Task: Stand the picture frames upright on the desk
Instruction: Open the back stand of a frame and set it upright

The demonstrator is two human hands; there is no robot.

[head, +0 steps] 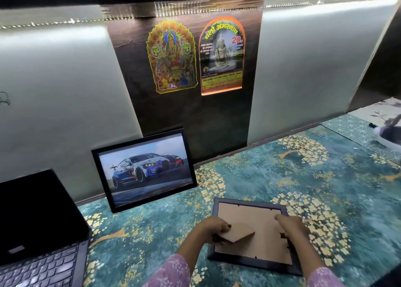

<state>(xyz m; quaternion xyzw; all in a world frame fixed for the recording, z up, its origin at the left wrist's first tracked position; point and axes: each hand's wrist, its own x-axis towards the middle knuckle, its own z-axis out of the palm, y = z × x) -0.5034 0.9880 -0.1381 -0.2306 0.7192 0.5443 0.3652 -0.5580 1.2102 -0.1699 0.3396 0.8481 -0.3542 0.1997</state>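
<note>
A black picture frame (144, 169) with a racing-car photo stands upright, leaning on the back wall at centre left. A second dark frame (247, 206) lies face down on the desk, its brown cardboard back showing. My left hand (211, 230) pinches the frame's cardboard stand flap (238, 232) and holds it lifted off the backing. My right hand (293, 228) presses flat on the right part of the backing, fingers together.
An open black laptop (36, 228) fills the left front of the desk. The desk wears a teal cloth with yellow flowers (303, 178). A white dish (388, 136) sits at the far right. Two religious posters (195, 56) hang on the dark wall panel.
</note>
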